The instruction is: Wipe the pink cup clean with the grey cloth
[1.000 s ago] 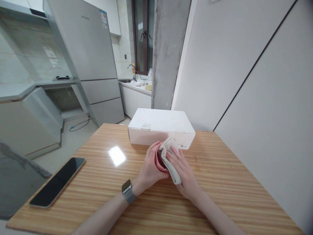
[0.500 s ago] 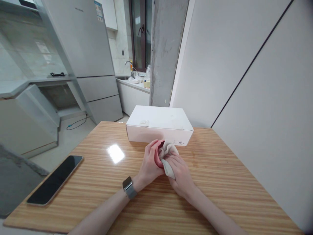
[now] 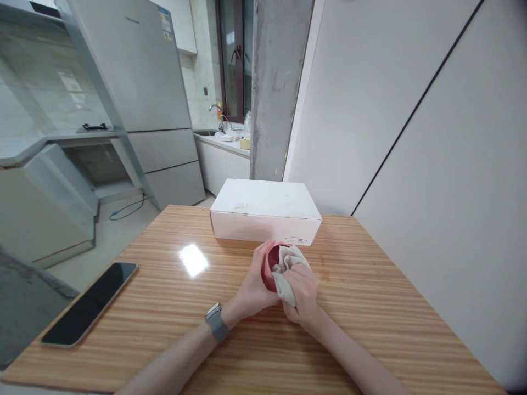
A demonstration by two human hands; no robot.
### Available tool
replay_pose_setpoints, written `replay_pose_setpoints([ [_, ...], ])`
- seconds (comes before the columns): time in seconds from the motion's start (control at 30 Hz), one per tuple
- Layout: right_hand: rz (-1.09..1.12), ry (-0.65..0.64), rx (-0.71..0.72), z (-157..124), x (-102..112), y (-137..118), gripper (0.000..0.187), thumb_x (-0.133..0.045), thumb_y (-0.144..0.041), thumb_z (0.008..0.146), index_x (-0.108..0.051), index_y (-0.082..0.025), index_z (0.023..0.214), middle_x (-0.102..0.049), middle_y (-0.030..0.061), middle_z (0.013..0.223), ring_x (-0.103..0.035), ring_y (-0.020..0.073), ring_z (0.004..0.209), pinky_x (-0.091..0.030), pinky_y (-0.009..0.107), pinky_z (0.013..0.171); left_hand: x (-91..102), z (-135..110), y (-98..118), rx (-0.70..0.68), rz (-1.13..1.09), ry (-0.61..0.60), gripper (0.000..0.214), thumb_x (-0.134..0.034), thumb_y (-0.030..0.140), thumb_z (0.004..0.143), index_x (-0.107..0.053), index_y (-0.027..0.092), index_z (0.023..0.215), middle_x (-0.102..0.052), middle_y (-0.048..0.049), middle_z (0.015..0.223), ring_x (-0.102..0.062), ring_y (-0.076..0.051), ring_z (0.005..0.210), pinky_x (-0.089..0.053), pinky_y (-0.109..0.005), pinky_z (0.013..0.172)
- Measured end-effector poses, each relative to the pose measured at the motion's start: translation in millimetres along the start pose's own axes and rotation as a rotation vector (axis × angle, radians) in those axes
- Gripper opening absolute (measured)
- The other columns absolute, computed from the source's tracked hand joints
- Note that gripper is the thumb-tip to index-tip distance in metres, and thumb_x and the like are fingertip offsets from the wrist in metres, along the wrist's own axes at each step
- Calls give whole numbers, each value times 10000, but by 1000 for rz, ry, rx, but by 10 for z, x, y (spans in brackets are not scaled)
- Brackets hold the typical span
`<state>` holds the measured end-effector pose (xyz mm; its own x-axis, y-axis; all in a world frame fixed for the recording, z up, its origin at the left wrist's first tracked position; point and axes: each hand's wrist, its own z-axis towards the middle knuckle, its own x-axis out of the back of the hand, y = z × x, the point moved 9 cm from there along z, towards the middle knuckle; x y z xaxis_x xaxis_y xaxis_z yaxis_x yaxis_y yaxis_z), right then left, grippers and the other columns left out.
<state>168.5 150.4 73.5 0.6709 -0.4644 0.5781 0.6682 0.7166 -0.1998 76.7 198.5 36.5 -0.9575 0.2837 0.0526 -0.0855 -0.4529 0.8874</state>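
In my head view, my left hand grips a pink cup between the near and far edges of the wood-grain table; my right hand, flatter a second ago, now bunches beige cloth into its mouth.

Site: kitchen, apparently domestic. Evidence: tall grey refrigerator; sink with curved faucet near a window; white wall cabinet; small black burner grate on a pale counter, glossy wall panels behind. Rough bare-concrete column; wood-grain desk in the foreground, facing the kitchen fittings.
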Motion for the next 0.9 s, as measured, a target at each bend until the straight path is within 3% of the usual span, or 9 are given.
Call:
replay_pose_setpoints([
  [0.1,-10,46,52,2,64,-3,260,-388,-263,850,-488,-247,610,-460,13,523,-397,177,519,-325,340,539,-84,21,-142,234,-383,-153,999,-813,202,601,-333,266,1475,-445,-109,1481,-460,-308,1326,-382,-460,1100],
  [0.2,-7,117,155,20,140,-71,237,-395,-251,831,-468,-242,606,-423,2,512,-359,173,502,-291,341,515,-99,40,-203,466,-756,-88,740,-740,273,713,-465,233,1399,-516,-91,1441,-491,-270,1300,-374,-388,1086],
  [0.3,8,102,238,31,149,-136,215,-406,-253,821,-467,-240,616,-416,-3,510,-355,175,507,-297,347,517,-148,54,-175,570,-913,-80,473,-607,409,853,-616,150,1249,-640,-102,1294,-532,-250,1245,-381,-335,1060],
  [0.4,-9,73,323,-5,153,-213,263,-368,-300,851,-466,-241,614,-412,-2,509,-337,173,501,-280,353,506,-188,6,-236,648,-916,-162,457,-535,441,909,-645,131,1226,-696,-109,1182,-605,-241,1119,-450,-331,960],
  [0.57,-7,1,397,-78,103,-295,273,-368,-311,853,-460,-243,606,-418,-2,507,-328,174,502,-270,356,497,-83,-120,-481,764,-659,-237,469,-567,479,892,-654,154,1219,-732,-105,1018,-648,-210,806,-485,-295,641],
  [0.7,6,19,406,-70,107,-319,247,-372,-281,830,-452,-243,600,-427,1,501,-321,175,502,-268,356,491,26,-57,-425,662,-600,-151,448,-672,455,830,-695,132,1140,-733,-90,984,-621,-185,830,-456,-275,718],
  [0.9,-23,4,392,-50,103,-288,245,-359,-304,833,-444,-246,610,-438,4,499,-325,174,504,-280,351,500,17,-23,-397,603,-603,-95,410,-687,423,823,-710,136,1116,-727,-88,1009,-610,-211,971,-426,-303,878],
])
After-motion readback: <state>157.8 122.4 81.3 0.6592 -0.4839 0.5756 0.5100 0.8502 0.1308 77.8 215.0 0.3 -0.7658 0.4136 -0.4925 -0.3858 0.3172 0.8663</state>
